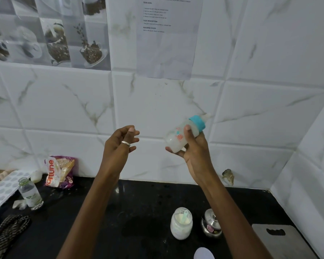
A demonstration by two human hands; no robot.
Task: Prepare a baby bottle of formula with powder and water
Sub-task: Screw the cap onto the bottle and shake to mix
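My right hand [192, 146] holds a small baby bottle [178, 135] high above the black counter [138, 202], tilted with its teal collar and teat pointing up and right. The bottle looks cloudy white inside and slightly blurred. My left hand [123, 142] hovers to the left of it, fingers loosely curled and apart, holding nothing; a ring sits on one finger. Below, on the counter, an uncapped glass jar of white powder [181, 223] stands with a pale green scoop inside.
A steel lidded pot [211, 224] stands right of the jar, a grey cutting board [281, 240] further right. At left are a clear uncapped bottle [30, 193], a purple food packet [61, 171], a white ice tray [2, 191] and a patterned cloth [6, 234]. Tiled wall behind.
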